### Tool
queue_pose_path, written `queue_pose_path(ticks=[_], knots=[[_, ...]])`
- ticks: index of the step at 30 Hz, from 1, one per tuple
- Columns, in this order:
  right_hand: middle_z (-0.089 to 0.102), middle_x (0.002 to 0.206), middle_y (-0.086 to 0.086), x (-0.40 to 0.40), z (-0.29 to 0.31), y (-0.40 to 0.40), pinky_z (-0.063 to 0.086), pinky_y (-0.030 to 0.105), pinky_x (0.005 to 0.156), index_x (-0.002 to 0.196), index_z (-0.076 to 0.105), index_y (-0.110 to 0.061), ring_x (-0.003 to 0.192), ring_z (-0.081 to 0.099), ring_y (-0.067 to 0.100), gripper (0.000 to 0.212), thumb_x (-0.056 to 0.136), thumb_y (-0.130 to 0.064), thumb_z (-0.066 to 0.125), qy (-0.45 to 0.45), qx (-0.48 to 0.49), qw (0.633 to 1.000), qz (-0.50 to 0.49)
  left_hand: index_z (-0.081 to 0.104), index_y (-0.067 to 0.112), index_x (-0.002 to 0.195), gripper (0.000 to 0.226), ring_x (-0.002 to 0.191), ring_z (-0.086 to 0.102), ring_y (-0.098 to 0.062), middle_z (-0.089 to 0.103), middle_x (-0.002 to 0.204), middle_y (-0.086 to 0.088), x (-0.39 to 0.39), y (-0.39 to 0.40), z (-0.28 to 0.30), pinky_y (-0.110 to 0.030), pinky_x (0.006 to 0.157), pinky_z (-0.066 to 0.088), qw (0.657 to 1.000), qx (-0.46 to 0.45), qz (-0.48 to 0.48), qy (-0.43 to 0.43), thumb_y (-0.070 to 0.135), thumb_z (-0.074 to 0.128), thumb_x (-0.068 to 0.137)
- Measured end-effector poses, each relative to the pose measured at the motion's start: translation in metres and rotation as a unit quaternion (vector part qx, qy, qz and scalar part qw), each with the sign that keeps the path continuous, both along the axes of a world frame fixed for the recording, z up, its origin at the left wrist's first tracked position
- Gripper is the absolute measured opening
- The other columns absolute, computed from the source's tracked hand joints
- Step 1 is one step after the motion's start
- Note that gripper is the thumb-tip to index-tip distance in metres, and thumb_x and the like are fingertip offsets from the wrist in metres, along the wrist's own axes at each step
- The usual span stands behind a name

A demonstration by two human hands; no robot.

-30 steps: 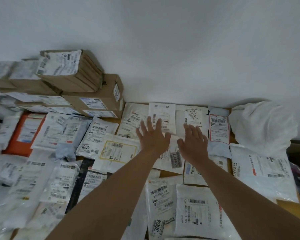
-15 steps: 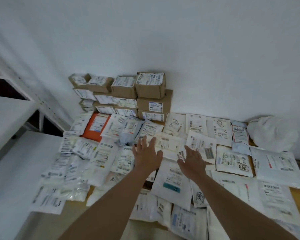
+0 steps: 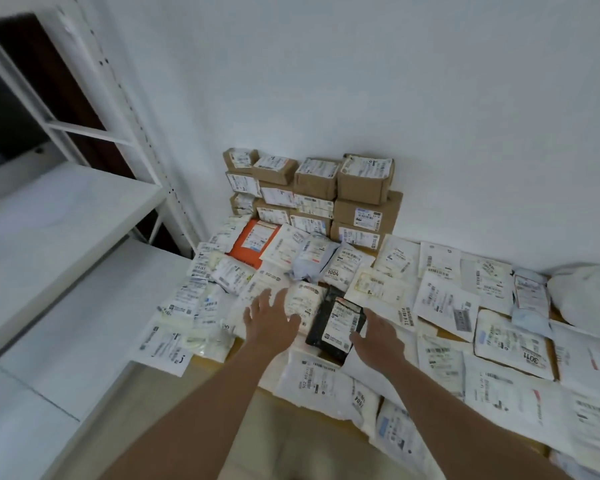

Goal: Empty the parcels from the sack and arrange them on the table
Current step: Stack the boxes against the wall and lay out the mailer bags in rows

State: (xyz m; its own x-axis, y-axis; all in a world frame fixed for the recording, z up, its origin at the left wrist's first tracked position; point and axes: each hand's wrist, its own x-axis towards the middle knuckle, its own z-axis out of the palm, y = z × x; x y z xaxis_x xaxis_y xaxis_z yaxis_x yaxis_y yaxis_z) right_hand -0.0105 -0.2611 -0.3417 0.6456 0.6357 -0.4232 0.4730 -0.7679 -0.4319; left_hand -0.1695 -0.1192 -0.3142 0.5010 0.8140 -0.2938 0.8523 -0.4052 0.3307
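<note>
**Both hands spread over the parcel layout, holding nothing**

Left hand (image 3: 272,323) was flat, fingers splayed, over white plastic mailer parcels (image 3: 303,303) mid-frame. Right hand (image 3: 378,336) was open too, fingers touching the black plastic parcel with a white label (image 3: 336,320); grip not evident. Crumpled white sack (image 3: 586,296) sat at right edge. Brown cardboard boxes (image 3: 361,188) were stacked against the white wall (image 3: 395,81), orange flat parcel (image 3: 253,244) below them. White metal shelving (image 3: 59,202) crowded upper left.

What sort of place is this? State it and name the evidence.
Probably a parcel sorting or mail room: labelled mailers cover the table, labelled cardboard boxes are stacked against the wall, and white metal shelving stands alongside.
</note>
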Motion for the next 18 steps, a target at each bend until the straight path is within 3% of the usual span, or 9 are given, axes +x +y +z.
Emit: queue_pose_path(ticks=[4, 8, 13, 18], knots=[[0.035, 0.153, 0.005, -0.039, -0.014, -0.002, 0.034, 0.048, 0.11, 0.154, 0.017, -0.025, 0.141, 0.031, 0.028, 0.068, 0.095, -0.042, 0.047, 0.044, -0.016, 0.999, 0.017, 0.017, 0.031, 0.153, 0.065, 0.149, 0.008, -0.029, 0.007, 0.162, -0.007, -0.035, 0.004, -0.011, -0.051, 0.12, 0.011, 0.999, -0.014, 0.013, 0.028, 0.047, 0.044, 0.096], [0.028, 0.157, 0.004, -0.049, -0.014, 0.02, 0.032, 0.046, 0.111, 0.154, 0.016, -0.025, 0.144, 0.026, 0.027, 0.068, 0.096, -0.041, 0.047, 0.006, -0.035, 0.999, 0.036, 0.018, 0.031, 0.153, 0.065, 0.148, 0.009, -0.029, 0.009, 0.162, -0.007, -0.057, 0.028, -0.014, -0.049, 0.119, 0.012, 0.999, -0.023, 0.023, 0.017, 0.046, 0.045, 0.095], [0.042, 0.148, 0.006, -0.072, -0.016, 0.078, 0.04, 0.046, 0.106, 0.151, 0.026, -0.022, 0.136, 0.038, 0.028, 0.066, 0.092, -0.039, 0.052, -0.015, -0.016, 0.999, 0.03, 0.021, 0.03, 0.152, 0.064, 0.148, 0.011, -0.03, 0.011, 0.161, -0.007, -0.099, 0.082, -0.027, -0.048, 0.118, 0.014, 0.999, -0.032, 0.033, 0.015, 0.043, 0.046, 0.094], [0.028, 0.158, 0.006, -0.143, -0.035, 0.144, 0.027, 0.043, 0.115, 0.153, 0.022, -0.022, 0.145, 0.025, 0.027, 0.067, 0.095, -0.042, 0.049, 0.011, -0.03, 0.998, 0.055, 0.024, 0.03, 0.152, 0.063, 0.147, 0.013, -0.028, 0.014, 0.161, -0.006, -0.142, 0.142, -0.046, -0.047, 0.118, 0.016, 0.998, -0.048, -0.029, 0.02, 0.042, 0.046, 0.094]])
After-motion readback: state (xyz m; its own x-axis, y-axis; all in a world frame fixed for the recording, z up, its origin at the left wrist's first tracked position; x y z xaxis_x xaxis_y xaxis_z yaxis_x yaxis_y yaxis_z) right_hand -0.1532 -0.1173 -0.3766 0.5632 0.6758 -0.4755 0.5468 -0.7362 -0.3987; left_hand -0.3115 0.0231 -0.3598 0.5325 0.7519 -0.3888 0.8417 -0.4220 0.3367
